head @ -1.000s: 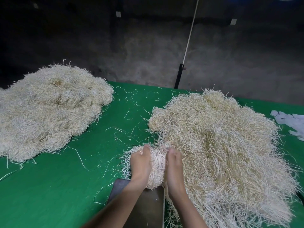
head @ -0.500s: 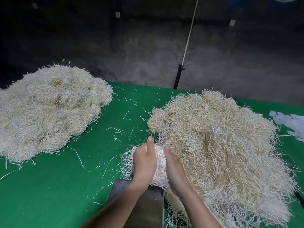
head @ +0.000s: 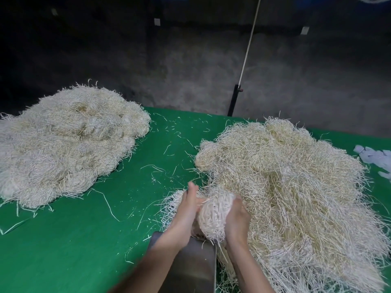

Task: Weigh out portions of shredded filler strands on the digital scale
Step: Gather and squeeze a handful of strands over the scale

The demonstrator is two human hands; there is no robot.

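Note:
A compact bundle of pale shredded strands point(head: 213, 214) sits between my two hands, lifted just above the steel scale platform point(head: 190, 265) at the bottom centre. My left hand point(head: 186, 214) presses its flat palm against the bundle's left side, fingers straight. My right hand point(head: 238, 220) cups the bundle from the right and below, fingers curled round it. A big loose pile of strands point(head: 285, 182) spreads to the right, touching my right hand. The scale's display is out of view.
A second large pile of strands point(head: 67, 140) lies at the far left on the green table point(head: 84, 240). Loose strands litter the cloth between the piles. White paper scraps point(head: 378, 157) lie at the right edge. A dark stand with a white rod point(head: 234, 98) rises behind the table.
Both hands have squeezed the strands into a tighter bundle and raised it toward me off the pile's edge. My right hand has turned under it.

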